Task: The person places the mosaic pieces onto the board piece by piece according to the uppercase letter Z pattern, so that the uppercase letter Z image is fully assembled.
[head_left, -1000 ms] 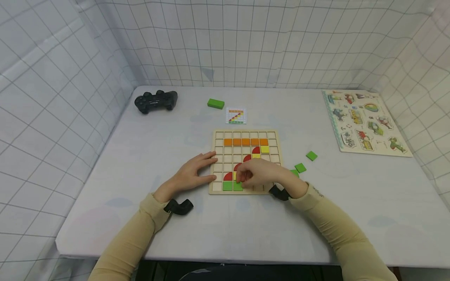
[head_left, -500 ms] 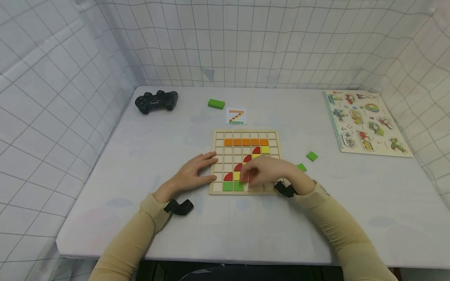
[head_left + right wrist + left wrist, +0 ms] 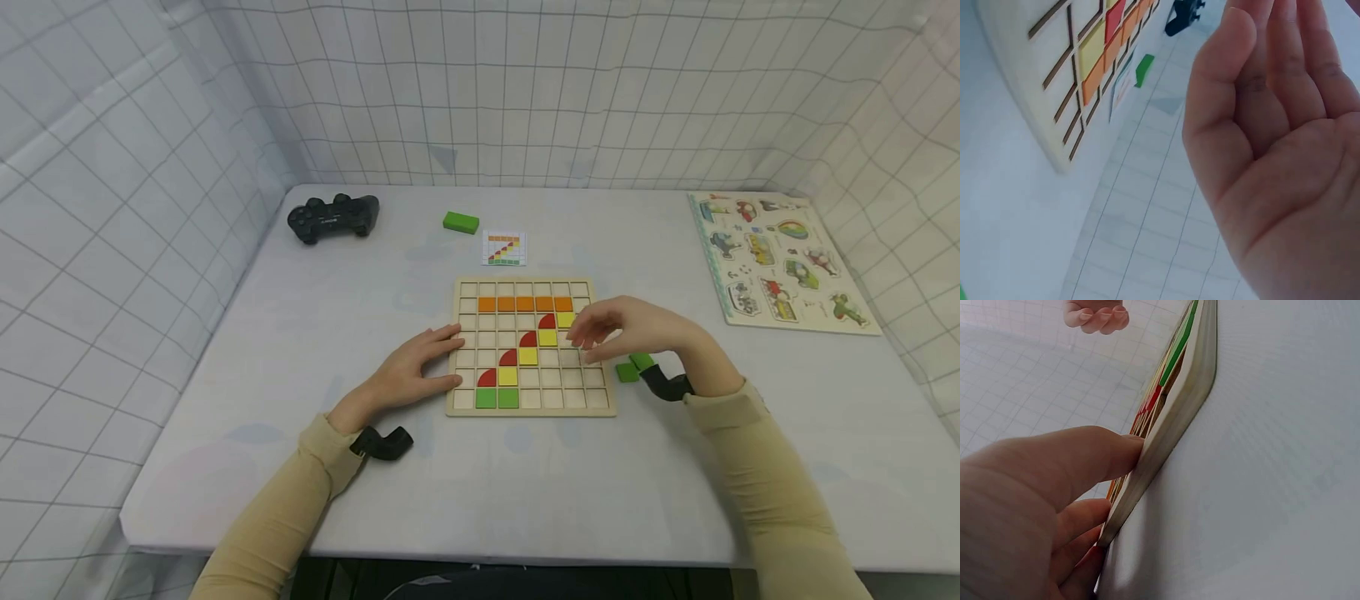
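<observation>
A wooden grid board [image 3: 463, 398] lies on the table. It bears a row of orange tiles [image 3: 525, 304], red quarter-circle tiles [image 3: 508, 358] and yellow tiles [image 3: 528, 357] along a diagonal, and two green tiles [image 3: 497, 398] near the bottom left. My left hand [image 3: 408, 367] rests at the board's left edge, thumb and fingertips touching it, as the left wrist view also shows. Raised over the board's right edge, my right hand [image 3: 637, 325] is loosely bent; its palm [image 3: 1297, 162] holds nothing. Beneath its wrist lie loose green tiles [image 3: 627, 372], partly covered.
Behind the board lie a small pattern card [image 3: 504, 247] and a green block [image 3: 461, 222]. A black game controller [image 3: 333, 218] sits at the back left. A picture puzzle board [image 3: 783, 262] lies at the back right. Gridded white cloth [image 3: 510, 108] walls the table.
My right hand has left the board's lower row, moving right and away from me, and uncovers two green tiles in the grid. My left hand stays put.
</observation>
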